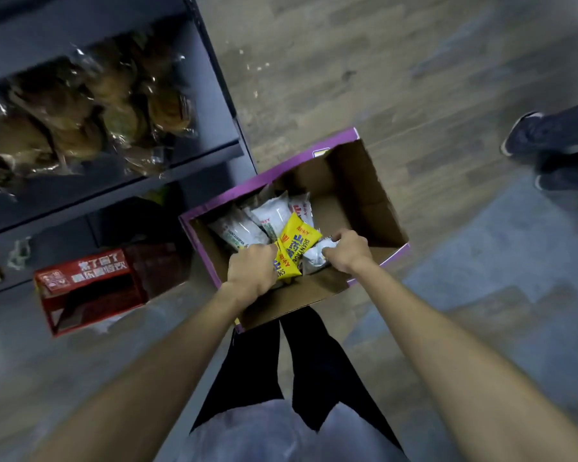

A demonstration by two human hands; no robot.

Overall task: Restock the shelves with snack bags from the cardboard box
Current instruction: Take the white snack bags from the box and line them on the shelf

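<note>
An open cardboard box with purple outer sides stands on the floor in front of me. Inside lie several snack bags, white ones at its left end and yellow ones in the middle. My left hand is inside the box, closed on yellow snack bags. My right hand is closed on a white snack bag beside them. The right half of the box shows bare cardboard.
A dark metal shelf unit stands at the left, with clear bags of brown baked goods on one shelf. A red open carton lies on the floor under it. Another person's shoes are at the right edge.
</note>
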